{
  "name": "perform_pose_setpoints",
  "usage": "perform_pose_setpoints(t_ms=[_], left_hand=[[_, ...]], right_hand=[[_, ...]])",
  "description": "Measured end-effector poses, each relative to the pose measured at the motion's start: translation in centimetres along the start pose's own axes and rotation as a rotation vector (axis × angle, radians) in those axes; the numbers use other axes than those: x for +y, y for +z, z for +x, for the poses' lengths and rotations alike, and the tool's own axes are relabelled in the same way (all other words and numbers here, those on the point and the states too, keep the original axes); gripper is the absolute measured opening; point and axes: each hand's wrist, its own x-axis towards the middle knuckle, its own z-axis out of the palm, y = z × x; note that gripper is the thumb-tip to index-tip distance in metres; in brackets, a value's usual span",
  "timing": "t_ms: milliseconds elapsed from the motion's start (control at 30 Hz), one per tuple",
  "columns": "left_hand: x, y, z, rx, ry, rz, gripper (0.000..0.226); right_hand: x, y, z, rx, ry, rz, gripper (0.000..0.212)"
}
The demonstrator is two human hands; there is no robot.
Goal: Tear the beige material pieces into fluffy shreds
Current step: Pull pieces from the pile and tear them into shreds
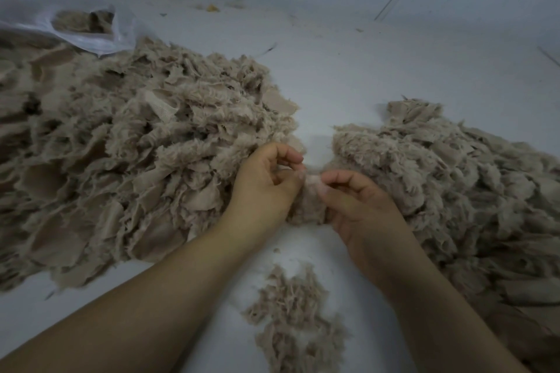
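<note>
Hands [312,191] pinching beige piece [307,204] between them

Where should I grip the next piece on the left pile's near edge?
Take a flat piece at the left pile's near right edge by its loose lower corner, coming from the right beside the left hand. It lies on top with that edge free.

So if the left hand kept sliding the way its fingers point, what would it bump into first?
Probably the right hand: the left hand points right at it across the small beige fluffy piece both pinch. Beyond lies the right-side beige shredded pile.
</note>
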Motion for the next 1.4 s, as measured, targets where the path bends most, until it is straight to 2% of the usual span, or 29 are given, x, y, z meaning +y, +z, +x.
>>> perform_pose_setpoints(t_ms=[133, 200, 333, 533, 700, 833, 933, 1033, 1133, 1233, 1267, 1400], left_hand=[[-0.13, -0.18, 0.21, 0.005, -0.058, -0.085, 0.037], [-0.25, -0.29, 0.41, -0.021, -0.059, -0.095, 0.047], [-0.43, -0.54, 0.44, -0.063, 0.023, -0.021, 0.059], [-0.15, -0.61, 0.32, -0.11, 0.149, 0.098, 0.058], [-0.06, -0.8, 0.27, -0.268, 0.222, 0.209, 0.054], [-0.06, -0.69, 0.15, -0.226, 0.161, 0.137, 0.033], [-0.11, -0.85, 0.41, -0.177, 0.083, 0.077, 0.024], [0.07, -0.54, 0.42, -0.178, 0.035, 0.076, 0.023], [0.19, -0.66, 0.24, -0.251, 0.005, 0.078, 0.028], [0.48, -0.89, 0.15, -0.352, -0.006, 0.138, 0.041], [0.52, -0.87, 0.13, -0.371, -0.001, 0.155, 0.041], [0.5, -0.59, -0.03, -0.316, 0.033, 0.139, 0.031]], right_hand=[[-0.21, -0.16, -0.37, -0.133, -0.053, -0.045, 0.036], [-0.27, -0.32, -0.4, -0.083, -0.064, -0.092, 0.046], [-0.14, -0.48, -0.29, 0.034, -0.049, -0.098, 0.041], [-0.14, -0.36, -0.25, 0.045, -0.063, -0.041, 0.03], [-0.11, -0.53, -0.12, -0.001, -0.051, 0.023, 0.032], [-0.1, -0.77, -0.02, -0.002, -0.013, 0.045, 0.027], [-0.13, -0.69, 0.1, -0.001, 0.008, 0.089, 0.032], [-0.25, -0.42, -0.06, -0.031, 0.041, 0.128, 0.035], [-0.37, -0.5, -0.19, -0.028, 0.028, 0.088, 0.037], [-0.58, -0.27, -0.37, -0.035, 0.026, 0.114, 0.021], [-0.63, -0.25, -0.45, -0.052, 0.011, 0.115, 0.022], [-0.81, -0.17, -0.62, -0.078, -0.009, 0.093, 0.026]])
